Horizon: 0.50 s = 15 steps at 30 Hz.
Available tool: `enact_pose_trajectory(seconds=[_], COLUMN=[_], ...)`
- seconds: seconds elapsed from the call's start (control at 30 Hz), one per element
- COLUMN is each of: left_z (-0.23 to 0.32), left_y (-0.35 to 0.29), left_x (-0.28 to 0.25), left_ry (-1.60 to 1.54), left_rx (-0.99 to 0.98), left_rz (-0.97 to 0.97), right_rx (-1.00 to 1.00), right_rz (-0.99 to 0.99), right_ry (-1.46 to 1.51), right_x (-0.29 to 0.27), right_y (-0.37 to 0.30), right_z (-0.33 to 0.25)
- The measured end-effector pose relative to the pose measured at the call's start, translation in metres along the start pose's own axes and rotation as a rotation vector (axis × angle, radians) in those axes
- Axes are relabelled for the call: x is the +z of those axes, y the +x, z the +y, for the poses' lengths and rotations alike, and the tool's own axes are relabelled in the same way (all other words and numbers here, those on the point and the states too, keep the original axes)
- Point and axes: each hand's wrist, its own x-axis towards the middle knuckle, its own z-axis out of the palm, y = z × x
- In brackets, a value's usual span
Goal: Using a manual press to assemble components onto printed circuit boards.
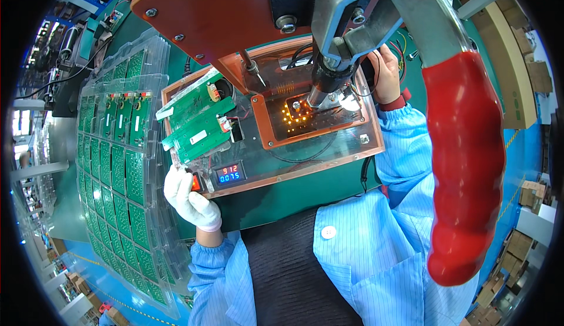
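My left hand (191, 201), in a white glove, is at the near left corner of a clear-topped test fixture box (305, 170). Its fingers are curled beside a small red switch (195, 182); what they hold, if anything, is hidden. My bare right hand (386, 78) is closed at the far right of the box, by a dark part partly behind the clamp. Two green circuit boards (202, 135) lie on the box's left side. Orange lights (291, 114) glow in the orange-framed window, under the plunger (317, 91) of a toggle clamp. A small digital meter (230, 173) is lit.
The clamp's red-gripped lever (464, 173) hangs close on the right. An orange housing (217, 14) overhangs the box. On the left stand clear plastic trays (155, 208) of green boards. A tall cardboard piece (508, 61) and wires (405, 44) are at the far right.
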Motion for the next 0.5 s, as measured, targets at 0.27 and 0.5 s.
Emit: enact_pose_trajectory(seconds=[0.27, 0.5], left_z=[0.0016, 0.0018], left_y=[0.0017, 0.0015], left_x=[0.0011, 0.0008], left_ry=[-0.017, -0.019], left_rx=[0.010, 0.012], left_rz=[0.007, 0.008], right_rx=[0.013, -0.030], right_rz=[0.062, 0.051], right_ry=[0.105, 0.084], right_x=[0.0069, 0.0056], right_y=[0.0006, 0.0020], right_z=[-0.0041, -0.0005])
